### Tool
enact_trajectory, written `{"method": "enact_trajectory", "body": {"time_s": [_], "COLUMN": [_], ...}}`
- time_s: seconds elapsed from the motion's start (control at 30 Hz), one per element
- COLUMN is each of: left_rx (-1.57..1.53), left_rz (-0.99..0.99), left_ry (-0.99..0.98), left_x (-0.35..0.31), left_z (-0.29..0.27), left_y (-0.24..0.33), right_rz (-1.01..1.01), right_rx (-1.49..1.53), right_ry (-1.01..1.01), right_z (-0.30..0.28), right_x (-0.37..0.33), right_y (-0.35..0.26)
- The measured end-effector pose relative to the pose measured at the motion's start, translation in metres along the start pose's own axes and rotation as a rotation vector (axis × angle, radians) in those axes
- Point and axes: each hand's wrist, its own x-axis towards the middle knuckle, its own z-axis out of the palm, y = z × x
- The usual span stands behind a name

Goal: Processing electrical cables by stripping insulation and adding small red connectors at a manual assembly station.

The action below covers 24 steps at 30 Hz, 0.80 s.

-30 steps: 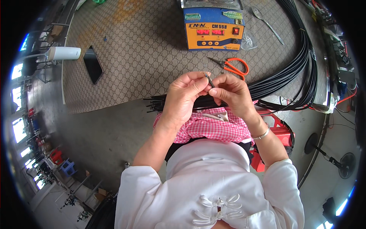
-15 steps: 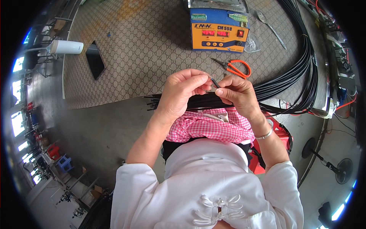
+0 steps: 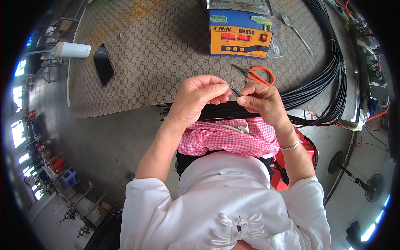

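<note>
Above the table's near edge, my right hand [image 3: 264, 102] pinches a thin black cable [image 3: 236, 91] close to its end. The cable's tip points up and left, toward my left hand [image 3: 200, 96]. Thumb and forefinger of that hand are pressed together right at the tip, where fine wire ends seem to show; what sits between them is too small to make out. Below both hands runs a bundle of black cables [image 3: 310, 93], its cut ends fanned out at the left. Just beyond the right hand lie small snips [image 3: 249, 73] with orange handles.
A blue and orange box [image 3: 233, 49] with red digital readouts and a metal top stands at the back. Right of it are a spoon [image 3: 296, 31] and a clear plastic bag [image 3: 276, 49]. To the left lie a dark phone [image 3: 104, 65] and a white cylinder [image 3: 73, 51].
Both hands stay nearly in place. The right hand has shifted very slightly right with the cable, and a little more of the cable's tip shows between the hands.
</note>
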Motion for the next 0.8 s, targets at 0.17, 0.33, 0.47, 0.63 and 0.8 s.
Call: {"method": "enact_trajectory", "body": {"time_s": [0.17,0.33,0.47,0.63,0.8], "left_rx": [0.066,-0.449,-0.672,-0.583,-0.524], "left_rz": [0.057,-0.052,-0.082,-0.075,-0.013], "left_ry": [-0.015,0.009,0.016,0.005,-0.046], "left_x": [0.003,0.006,0.008,0.005,0.002], "left_z": [-0.002,0.008,0.015,0.019,0.017], "left_y": [-0.002,-0.019,-0.029,-0.021,-0.019], "right_rz": [-0.016,-0.077,-0.031,-0.046,-0.074], "right_rx": [-0.008,0.159,0.272,0.235,0.231], "right_ry": [0.015,0.09,0.09,0.076,0.058], "right_z": [0.0,0.006,0.007,0.001,0.001], "right_x": [0.0,0.003,0.002,0.002,0.002], "right_y": [0.001,0.013,0.008,0.007,0.007]}}
